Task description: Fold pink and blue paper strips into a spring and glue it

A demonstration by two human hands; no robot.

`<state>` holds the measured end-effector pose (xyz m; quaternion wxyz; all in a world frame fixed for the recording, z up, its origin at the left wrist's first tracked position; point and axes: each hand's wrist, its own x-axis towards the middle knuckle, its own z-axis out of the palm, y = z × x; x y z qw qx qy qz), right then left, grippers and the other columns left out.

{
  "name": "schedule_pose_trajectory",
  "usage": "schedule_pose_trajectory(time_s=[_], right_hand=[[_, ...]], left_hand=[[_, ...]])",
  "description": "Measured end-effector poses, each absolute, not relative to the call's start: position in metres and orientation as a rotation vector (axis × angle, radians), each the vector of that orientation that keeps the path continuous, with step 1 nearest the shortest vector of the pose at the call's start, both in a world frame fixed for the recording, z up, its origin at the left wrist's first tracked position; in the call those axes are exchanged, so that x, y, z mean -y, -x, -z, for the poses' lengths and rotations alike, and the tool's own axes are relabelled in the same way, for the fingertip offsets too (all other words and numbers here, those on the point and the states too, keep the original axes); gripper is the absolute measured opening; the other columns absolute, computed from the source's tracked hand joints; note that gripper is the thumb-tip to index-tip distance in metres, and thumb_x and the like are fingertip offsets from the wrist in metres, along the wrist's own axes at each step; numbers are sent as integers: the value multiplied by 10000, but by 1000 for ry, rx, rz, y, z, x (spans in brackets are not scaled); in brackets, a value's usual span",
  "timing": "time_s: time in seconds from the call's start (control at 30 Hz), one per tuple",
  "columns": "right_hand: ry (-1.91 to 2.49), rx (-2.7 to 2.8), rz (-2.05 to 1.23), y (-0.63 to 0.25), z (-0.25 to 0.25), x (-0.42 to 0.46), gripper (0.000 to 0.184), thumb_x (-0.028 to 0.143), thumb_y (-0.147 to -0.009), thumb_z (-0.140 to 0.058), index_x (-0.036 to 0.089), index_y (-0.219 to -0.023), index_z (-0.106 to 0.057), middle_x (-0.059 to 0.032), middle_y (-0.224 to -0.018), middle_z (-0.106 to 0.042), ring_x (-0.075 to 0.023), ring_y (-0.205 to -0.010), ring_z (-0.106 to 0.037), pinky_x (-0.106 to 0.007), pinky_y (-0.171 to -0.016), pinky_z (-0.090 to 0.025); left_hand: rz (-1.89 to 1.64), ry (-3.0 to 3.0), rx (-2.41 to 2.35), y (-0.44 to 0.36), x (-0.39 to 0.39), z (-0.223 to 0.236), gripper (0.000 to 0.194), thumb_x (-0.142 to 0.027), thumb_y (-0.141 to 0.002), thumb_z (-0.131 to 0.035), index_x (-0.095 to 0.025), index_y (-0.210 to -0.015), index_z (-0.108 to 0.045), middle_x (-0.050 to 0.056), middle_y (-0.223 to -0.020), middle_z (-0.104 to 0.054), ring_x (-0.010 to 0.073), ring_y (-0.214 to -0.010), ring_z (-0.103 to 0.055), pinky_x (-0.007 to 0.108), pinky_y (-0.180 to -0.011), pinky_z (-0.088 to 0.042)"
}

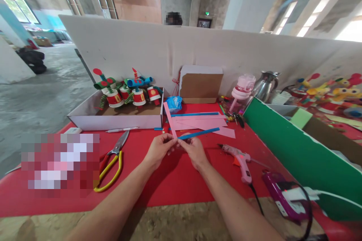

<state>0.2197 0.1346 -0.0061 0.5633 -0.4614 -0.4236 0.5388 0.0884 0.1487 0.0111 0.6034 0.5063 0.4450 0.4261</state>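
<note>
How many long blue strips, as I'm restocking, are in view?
2: a blue strip held at the right hand, another blue strip lying along the pink sheets; more may be hidden.

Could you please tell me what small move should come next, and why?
Perhaps fold the held blue strip over the pink strip: the left hand and right hand pinch them where they meet, and both lengths stick out straight.

No words or numbers here are clear enough to read. Far at the back, a small glowing green sign [207, 13] is too tiny to make out. The red and white paper cups [137, 99] have yellow labels [142, 98] with blurry little marks.
</note>
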Motion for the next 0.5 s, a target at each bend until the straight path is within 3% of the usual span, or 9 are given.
schedule_pose_trajectory(time_s=[0.17,0.33,0.5], right_hand=[[1018,997,-1353,-219,8,-135,226,352,-583,-743,206,-721,-640,-2,-688,-666,-161,-655,-607,-307,-707,-490],[980,910,-1431,-219,8,-135,270,426,-590,-742,204,-665,-609,11,-615,-617,-139,-580,-568,-292,-649,-485],[916,853,-1480,-219,5,-133,303,392,-557,-786,213,-692,-583,43,-617,-587,-102,-563,-531,-244,-615,-456]], left_hand=[[-1025,-1048,-962,-86,-149,-13,322,-401,-573,-739,-141,-658,-568,-16,-525,-555,59,-441,-429,180,-403,-295],[-960,-975,-895,-86,-148,-14,336,-390,-557,-769,-130,-660,-583,21,-585,-614,51,-443,-446,175,-398,-290],[-952,-983,-915,-86,-148,-13,334,-391,-550,-770,-132,-638,-580,9,-539,-603,49,-417,-438,175,-391,-295]])
